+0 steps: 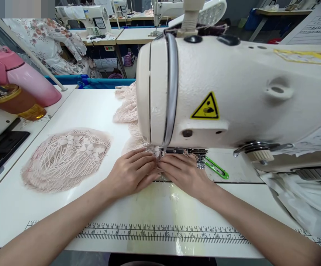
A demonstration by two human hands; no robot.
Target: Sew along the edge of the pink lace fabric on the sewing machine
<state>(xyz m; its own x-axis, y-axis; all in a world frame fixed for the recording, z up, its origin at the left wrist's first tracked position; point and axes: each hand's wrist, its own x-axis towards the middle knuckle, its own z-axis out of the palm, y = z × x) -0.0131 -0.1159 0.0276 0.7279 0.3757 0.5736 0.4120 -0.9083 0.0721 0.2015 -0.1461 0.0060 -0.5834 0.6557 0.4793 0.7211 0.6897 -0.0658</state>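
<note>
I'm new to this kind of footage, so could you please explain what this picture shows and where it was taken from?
Certainly. There is no robot here: a camera worn on a person's head looks forward and down at their own bare hands. The big pale body on the right is a sewing machine. The left hand and right hand rest side by side below its front end, on pale pink lace fabric that also spreads behind them; their grip on it is partly hidden. On the white table, a separate lace piece lies to the left, and a small green tool lies just beyond the right hand. A measuring scale runs along the near edge.
</note>
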